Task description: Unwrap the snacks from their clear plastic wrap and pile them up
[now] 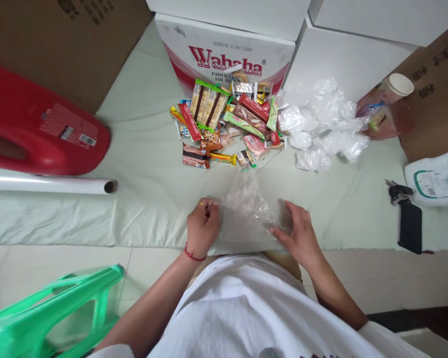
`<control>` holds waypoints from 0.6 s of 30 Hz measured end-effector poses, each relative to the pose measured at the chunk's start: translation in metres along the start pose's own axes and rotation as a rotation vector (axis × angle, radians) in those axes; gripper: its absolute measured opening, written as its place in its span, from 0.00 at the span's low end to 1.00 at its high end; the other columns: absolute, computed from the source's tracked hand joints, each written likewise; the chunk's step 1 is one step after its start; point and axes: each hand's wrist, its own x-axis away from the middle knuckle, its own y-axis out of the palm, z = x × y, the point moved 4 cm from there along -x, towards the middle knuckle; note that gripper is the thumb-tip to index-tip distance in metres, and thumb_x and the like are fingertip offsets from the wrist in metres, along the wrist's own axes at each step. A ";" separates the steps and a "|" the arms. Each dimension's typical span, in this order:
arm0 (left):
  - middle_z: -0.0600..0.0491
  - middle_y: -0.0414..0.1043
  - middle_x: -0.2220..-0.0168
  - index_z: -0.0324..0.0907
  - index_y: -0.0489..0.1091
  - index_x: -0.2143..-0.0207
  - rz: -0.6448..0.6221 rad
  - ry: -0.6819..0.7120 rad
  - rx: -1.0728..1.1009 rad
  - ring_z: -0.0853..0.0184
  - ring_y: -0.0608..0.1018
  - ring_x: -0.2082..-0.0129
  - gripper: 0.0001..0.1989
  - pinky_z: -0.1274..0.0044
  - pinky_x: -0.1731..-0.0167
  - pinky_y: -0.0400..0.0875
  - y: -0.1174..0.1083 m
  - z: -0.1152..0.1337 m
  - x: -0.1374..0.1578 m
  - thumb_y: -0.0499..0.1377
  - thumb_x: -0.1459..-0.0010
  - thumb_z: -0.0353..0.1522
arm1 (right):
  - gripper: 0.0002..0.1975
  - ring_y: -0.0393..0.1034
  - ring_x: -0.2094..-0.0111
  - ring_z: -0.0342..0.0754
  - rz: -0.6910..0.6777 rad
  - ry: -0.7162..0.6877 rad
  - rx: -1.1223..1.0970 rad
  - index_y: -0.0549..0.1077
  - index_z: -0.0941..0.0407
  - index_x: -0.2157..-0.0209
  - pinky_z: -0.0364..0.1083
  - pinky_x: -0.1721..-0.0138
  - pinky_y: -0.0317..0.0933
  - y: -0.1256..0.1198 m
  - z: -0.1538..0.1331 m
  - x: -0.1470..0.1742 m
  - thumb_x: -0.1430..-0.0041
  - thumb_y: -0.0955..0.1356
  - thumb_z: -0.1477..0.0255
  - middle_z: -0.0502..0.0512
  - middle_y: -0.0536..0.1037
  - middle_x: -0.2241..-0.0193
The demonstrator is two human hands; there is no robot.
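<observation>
Clear bag (246,201), bench (149,219) front edge | Left hand (203,222): your fingers clench its side | Right hand (297,232): your fingers spread, released | Anchor left, smooth creases gently

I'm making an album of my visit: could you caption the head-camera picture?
Left hand closed, right hand open at thin clear plastic, before piled wrapped snacks and bunched-up plastic.

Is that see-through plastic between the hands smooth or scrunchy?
Scrunchy, at least in the part farthest from the shirt: the clear plastic shows shiny wrinkles there.
</observation>
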 end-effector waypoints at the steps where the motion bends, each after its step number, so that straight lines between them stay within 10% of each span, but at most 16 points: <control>1: 0.62 0.59 0.80 0.46 0.66 0.69 0.000 0.000 -0.008 0.70 0.62 0.80 0.11 0.78 0.76 0.58 0.001 0.000 0.004 0.55 0.36 0.42 | 0.38 0.64 0.40 0.63 0.035 -0.086 0.087 0.64 0.53 0.33 0.64 0.41 0.65 -0.001 -0.009 -0.004 0.39 0.73 0.54 0.66 0.70 0.40; 7: 0.62 0.55 0.82 0.45 0.63 0.73 0.010 0.026 0.041 0.72 0.58 0.80 0.16 0.79 0.79 0.55 0.003 0.004 0.016 0.58 0.37 0.44 | 0.12 0.67 0.45 0.59 0.196 -0.335 0.110 0.76 0.53 0.50 0.61 0.43 0.66 0.022 -0.047 -0.039 0.31 0.68 0.64 0.63 0.75 0.49; 13: 0.63 0.51 0.83 0.46 0.56 0.75 0.009 -0.230 0.471 0.74 0.54 0.84 0.22 0.81 0.85 0.49 -0.014 -0.016 0.021 0.58 0.36 0.48 | 0.14 0.68 0.68 0.46 0.280 -0.020 -0.276 0.71 0.54 0.66 0.45 0.69 0.66 0.017 -0.022 -0.067 0.28 0.64 0.62 0.53 0.73 0.67; 18: 0.63 0.54 0.83 0.44 0.63 0.72 0.022 -0.211 0.491 0.75 0.55 0.85 0.22 0.82 0.85 0.50 -0.022 -0.018 0.032 0.59 0.36 0.51 | 0.16 0.70 0.51 0.55 0.059 -0.335 -0.099 0.74 0.53 0.54 0.54 0.51 0.70 0.030 -0.054 -0.049 0.36 0.72 0.57 0.60 0.77 0.53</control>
